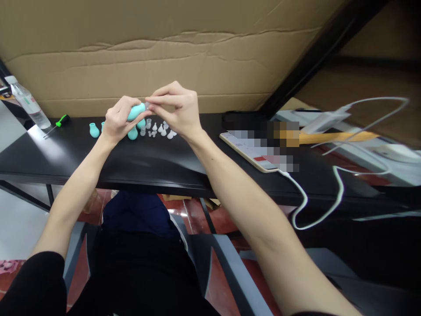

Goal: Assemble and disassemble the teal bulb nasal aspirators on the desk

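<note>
left hand [117, 119] is gripping teal bulb [135, 113] | right hand [183, 109] is pinching clear piece [147, 105] thumb-to-finger at bulb's end

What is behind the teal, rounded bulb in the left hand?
A creased brown cardboard sheet stands behind it; whatever the teal bulb and left hand directly cover cannot be seen.

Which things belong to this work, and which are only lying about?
Likely job:
turquoise rounded bulb in left hand
small translucent piece touched by right hand
loose turquoise bulbs and translucent pieces

Likely lying about:
green-and-black screwdriver
clear plastic bottle
pale-edged phone
white cable
</note>
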Demonstrator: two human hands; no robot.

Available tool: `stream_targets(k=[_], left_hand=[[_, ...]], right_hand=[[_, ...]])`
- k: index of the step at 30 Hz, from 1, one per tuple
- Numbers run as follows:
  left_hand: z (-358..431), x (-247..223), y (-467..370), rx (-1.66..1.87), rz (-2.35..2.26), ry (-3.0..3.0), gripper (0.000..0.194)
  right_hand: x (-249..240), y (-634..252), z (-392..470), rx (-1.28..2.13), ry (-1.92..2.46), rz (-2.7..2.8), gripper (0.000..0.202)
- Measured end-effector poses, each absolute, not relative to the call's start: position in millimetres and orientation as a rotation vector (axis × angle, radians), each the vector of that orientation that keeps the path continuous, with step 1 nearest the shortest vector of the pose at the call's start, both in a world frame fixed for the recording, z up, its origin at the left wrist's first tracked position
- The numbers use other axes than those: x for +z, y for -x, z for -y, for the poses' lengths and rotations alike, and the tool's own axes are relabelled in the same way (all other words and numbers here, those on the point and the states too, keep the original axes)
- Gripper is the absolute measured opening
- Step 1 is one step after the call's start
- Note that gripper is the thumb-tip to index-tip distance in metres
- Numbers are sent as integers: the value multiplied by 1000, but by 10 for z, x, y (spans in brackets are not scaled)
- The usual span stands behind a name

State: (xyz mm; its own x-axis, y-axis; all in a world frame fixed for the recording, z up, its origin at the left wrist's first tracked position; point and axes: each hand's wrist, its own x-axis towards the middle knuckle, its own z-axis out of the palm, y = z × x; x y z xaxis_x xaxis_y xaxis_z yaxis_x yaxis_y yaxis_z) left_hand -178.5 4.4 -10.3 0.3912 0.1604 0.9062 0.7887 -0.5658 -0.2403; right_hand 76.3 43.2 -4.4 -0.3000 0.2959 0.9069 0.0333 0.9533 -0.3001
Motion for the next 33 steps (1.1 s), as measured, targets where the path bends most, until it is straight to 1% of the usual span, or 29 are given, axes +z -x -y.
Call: stream_targets(k=[5, 10, 13, 18, 23, 25, 33], left_hand=[[-1, -79, 1738, -1161, 822, 2027, 83], [9, -87, 1746, -1140, 866, 2069, 74], [-5, -108, 1758, -1133, 852, 2096, 68], [-63, -136, 1771, -1169, 853, 2114, 53], [-112, -153, 1791, -1229, 791, 2059, 47], [-120, -156, 1796, -1228, 785, 2055, 46], [-163, -180, 1823, -1169, 663, 2108, 46]], right_hand=[[-23, -779, -372, 373, 249, 1831, 37], [0, -799, -316, 375, 250, 1835, 32], [7, -800, -299, 346, 256, 1834, 34], [-31, -723, -369, 448, 208, 1763, 45], [-53, -648, -409, 561, 191, 1719, 70], [-41, -647, -393, 624, 204, 1729, 76], [-102, -572, -556, 790, 132, 1752, 77]])
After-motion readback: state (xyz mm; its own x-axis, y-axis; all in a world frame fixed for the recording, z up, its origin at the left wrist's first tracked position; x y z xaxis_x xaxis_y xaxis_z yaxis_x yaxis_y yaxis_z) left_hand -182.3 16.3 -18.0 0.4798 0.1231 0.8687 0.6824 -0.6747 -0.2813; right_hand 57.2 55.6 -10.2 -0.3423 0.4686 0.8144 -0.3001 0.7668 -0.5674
